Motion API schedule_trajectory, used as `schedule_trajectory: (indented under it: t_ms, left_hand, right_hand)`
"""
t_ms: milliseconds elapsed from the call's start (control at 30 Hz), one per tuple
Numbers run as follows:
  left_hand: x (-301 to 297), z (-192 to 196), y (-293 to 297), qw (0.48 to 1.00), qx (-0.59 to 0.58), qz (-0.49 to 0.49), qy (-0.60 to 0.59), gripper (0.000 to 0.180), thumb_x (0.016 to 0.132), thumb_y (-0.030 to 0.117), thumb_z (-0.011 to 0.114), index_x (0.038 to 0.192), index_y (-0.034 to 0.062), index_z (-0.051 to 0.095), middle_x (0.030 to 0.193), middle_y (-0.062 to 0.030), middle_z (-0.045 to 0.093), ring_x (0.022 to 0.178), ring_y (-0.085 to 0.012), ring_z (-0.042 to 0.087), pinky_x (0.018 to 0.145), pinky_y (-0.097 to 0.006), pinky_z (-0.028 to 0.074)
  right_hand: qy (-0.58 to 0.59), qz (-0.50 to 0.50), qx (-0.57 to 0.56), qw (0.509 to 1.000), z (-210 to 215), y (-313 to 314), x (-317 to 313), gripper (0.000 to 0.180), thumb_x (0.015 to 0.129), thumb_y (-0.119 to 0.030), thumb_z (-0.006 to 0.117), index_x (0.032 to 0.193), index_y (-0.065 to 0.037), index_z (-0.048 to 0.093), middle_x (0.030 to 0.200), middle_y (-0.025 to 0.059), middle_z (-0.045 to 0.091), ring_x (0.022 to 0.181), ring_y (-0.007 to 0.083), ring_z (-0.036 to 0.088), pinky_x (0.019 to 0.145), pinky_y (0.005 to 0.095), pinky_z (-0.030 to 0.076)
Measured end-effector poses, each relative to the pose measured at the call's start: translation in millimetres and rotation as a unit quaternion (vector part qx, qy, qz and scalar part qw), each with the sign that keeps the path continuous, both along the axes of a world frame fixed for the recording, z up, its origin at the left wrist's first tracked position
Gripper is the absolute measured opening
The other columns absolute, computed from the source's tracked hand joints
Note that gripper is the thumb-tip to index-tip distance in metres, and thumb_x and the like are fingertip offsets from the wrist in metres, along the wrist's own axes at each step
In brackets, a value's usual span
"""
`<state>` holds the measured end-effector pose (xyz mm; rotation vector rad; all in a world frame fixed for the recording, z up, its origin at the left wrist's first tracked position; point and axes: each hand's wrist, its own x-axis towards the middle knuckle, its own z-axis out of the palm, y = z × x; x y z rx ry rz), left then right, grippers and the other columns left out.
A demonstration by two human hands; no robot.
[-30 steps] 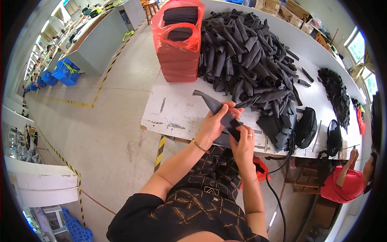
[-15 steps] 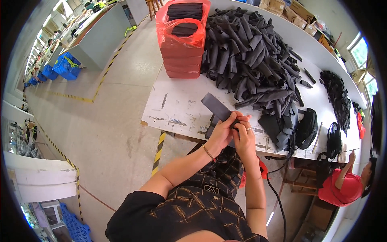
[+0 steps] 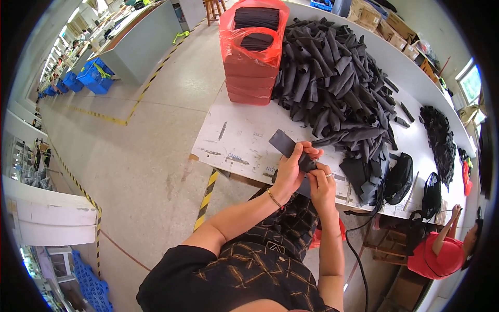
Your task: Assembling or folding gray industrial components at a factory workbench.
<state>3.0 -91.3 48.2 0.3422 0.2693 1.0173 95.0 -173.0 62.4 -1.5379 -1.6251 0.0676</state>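
Red plastic bag [image 3: 249, 67] on the table [image 3: 239, 135] holds stacked dark pieces [image 3: 257, 18].

Two hands – left hand [image 3: 289, 174], right hand [image 3: 321, 184] – one dark strip [image 3: 289, 146]; one red bag [image 3: 253, 49]; two blue crates [image 3: 92, 77]; one white table [image 3: 244, 135]; two black helmet-like items [image 3: 399, 178].

On the table [image 3: 236, 138], a big heap of strips [image 3: 338, 88] lies behind and to the right of the two hands, with a bagged stack [image 3: 253, 52] to its left. The left hand [image 3: 289, 174] and right hand [image 3: 322, 187] meet on one strip [image 3: 290, 147] over the table's near edge. A smaller pile [image 3: 441, 138] lies well to the right.
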Motion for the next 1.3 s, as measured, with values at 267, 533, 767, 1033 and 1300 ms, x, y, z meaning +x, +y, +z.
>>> schedule_trajectory:
  t_ms: [267, 533, 767, 1033, 1300]
  left_hand:
    - [-4.4, -3.7, -0.1, 1.000, -0.001, -0.030, 0.000, 0.030, 0.098, 0.032, 0.052, 0.109, 0.0044, 0.055, 0.093, -0.0079, 0.067, 0.103, -0.0255, 0.063, 0.094, -0.038, 0.047]
    - [-1.4, -0.1, 8.4, 0.999, 0.016, -0.047, 0.013, 0.035, 0.101, 0.032, 0.044, 0.112, 0.0008, 0.055, 0.103, -0.0129, 0.067, 0.106, -0.0261, 0.062, 0.095, -0.037, 0.046]
    - [-11.4, 15.9, 34.8, 0.993, 0.113, 0.017, -0.031, 0.038, 0.100, 0.033, 0.046, 0.115, -0.0005, 0.055, 0.114, -0.0165, 0.064, 0.113, -0.0296, 0.058, 0.104, -0.042, 0.042]
    - [-37.0, -2.7, 44.9, 0.996, 0.051, 0.012, 0.070, 0.020, 0.091, 0.009, 0.063, 0.108, -0.0010, 0.060, 0.091, -0.0157, 0.067, 0.085, -0.0286, 0.068, 0.081, -0.040, 0.056]
    - [-52.3, -8.8, 49.3, 0.992, 0.052, 0.037, 0.109, 0.011, 0.088, 0.005, 0.065, 0.096, -0.0033, 0.064, 0.087, -0.0155, 0.068, 0.084, -0.0295, 0.068, 0.081, -0.038, 0.056]
  right_hand:
    - [0.018, 0.010, -0.001, 1.000, -0.1, 2.1, 0.4, 0.011, 0.080, 0.003, 0.065, 0.088, 0.001, 0.058, 0.098, 0.0166, 0.059, 0.082, 0.0346, 0.060, 0.069, 0.0398, 0.050]
    - [0.245, -0.043, -0.045, 0.968, 5.8, 6.1, -14.1, 0.015, 0.082, -0.007, 0.069, 0.087, 0.002, 0.058, 0.099, 0.0113, 0.060, 0.082, 0.0216, 0.059, 0.072, 0.0321, 0.047]
    - [0.575, -0.160, 0.044, 0.801, 9.4, -2.9, -18.3, 0.014, 0.089, -0.011, 0.066, 0.084, 0.001, 0.061, 0.094, 0.0006, 0.056, 0.076, 0.0073, 0.050, 0.069, 0.0199, 0.041]
    - [0.167, -0.142, 0.146, 0.965, 19.5, 7.2, -13.0, 0.014, 0.074, 0.003, 0.074, 0.086, 0.000, 0.067, 0.082, 0.0080, 0.059, 0.071, 0.0184, 0.056, 0.065, 0.0264, 0.045]
    - [0.266, -0.116, 0.025, 0.957, 0.5, -4.0, -2.9, 0.012, 0.079, -0.004, 0.074, 0.090, 0.000, 0.070, 0.075, 0.0027, 0.059, 0.070, 0.0120, 0.053, 0.062, 0.0236, 0.041]
